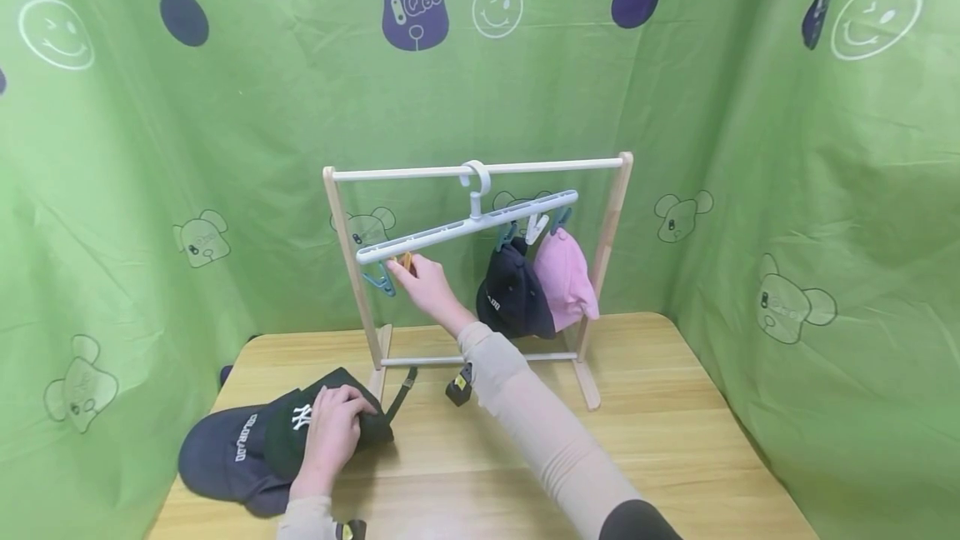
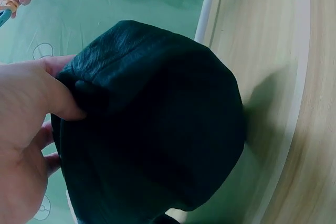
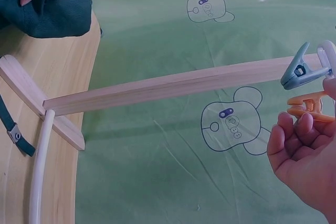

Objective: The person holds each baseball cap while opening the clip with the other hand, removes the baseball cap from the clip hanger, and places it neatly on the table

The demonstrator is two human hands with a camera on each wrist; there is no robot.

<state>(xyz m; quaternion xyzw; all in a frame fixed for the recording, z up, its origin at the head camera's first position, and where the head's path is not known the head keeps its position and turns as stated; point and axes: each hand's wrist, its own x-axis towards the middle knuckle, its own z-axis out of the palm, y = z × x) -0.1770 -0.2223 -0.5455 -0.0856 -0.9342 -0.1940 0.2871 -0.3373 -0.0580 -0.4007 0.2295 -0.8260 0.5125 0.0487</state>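
My left hand [image 1: 333,427] grips a dark green cap [image 2: 157,108] by its edge, thumb on one side and fingers on the other. White NY letters show on its front in the head view. This cap overlaps a navy cap [image 1: 213,452] lettered COLORADO on the table. Up at the low left end of a white clip hanger [image 1: 442,233], my right hand [image 1: 431,286] pinches an orange clip [image 3: 310,103] with curled fingers. Beside it dangles a blue-green clip [image 3: 302,72]. A dark cap [image 1: 513,294] and a pink cap [image 1: 566,277] hang from clips at the hanger's raised right end.
The hanger hooks over the top bar [image 1: 555,166] of a wooden rack standing on the wood-grain table [image 1: 675,407]. A white clip [image 1: 536,228] sits between the clips that hold the hanging caps. Green printed cloth [image 1: 285,123] encloses the table's back and sides.
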